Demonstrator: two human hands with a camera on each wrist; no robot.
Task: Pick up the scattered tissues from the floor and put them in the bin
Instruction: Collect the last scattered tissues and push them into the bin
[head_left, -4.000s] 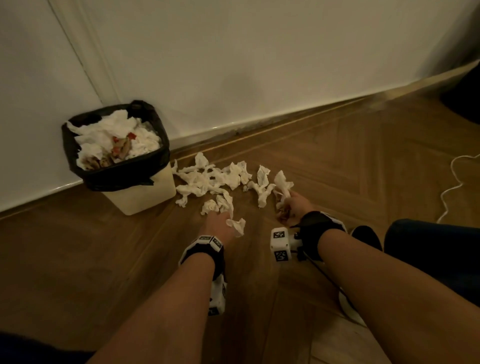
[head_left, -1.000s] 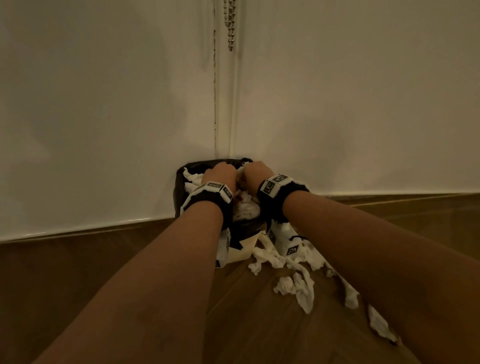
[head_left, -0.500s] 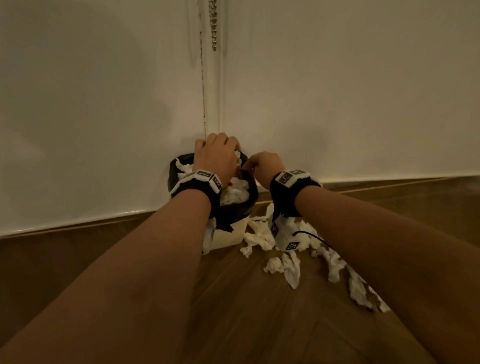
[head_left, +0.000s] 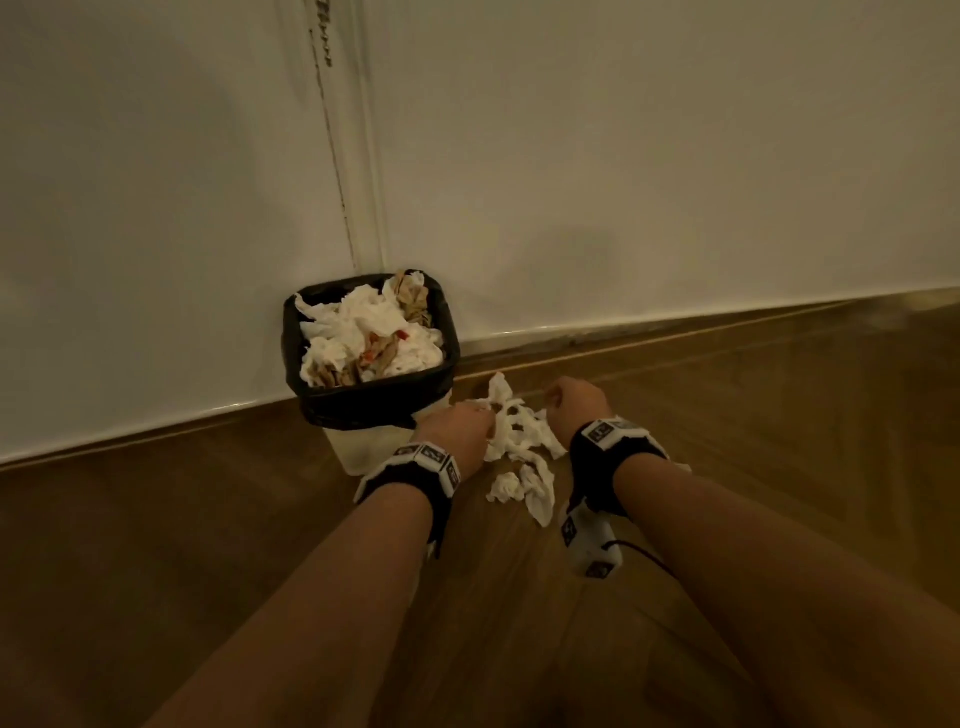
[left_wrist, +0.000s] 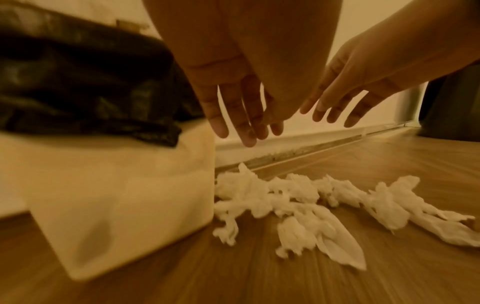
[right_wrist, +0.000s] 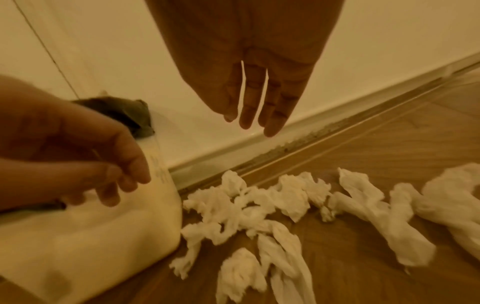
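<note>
Both hands have come down from the bin (head_left: 311, 410) to floor level. Just right of the bin, left hand (head_left: 457, 428) hovers empty, fingers spread; tissues (head_left: 519, 441) lie scattered beneath; right hand (head_left: 579, 402) likewise empty, fingers straight.

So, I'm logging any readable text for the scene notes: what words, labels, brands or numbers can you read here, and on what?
No readable words, brands or numbers in any view.
Wrist bands: black-and-white square marker patterns only, no letters.
White block under the right wrist: the same kind of markers, no text.
Bin: faint dark marks on its white side, too blurred to read.
</note>
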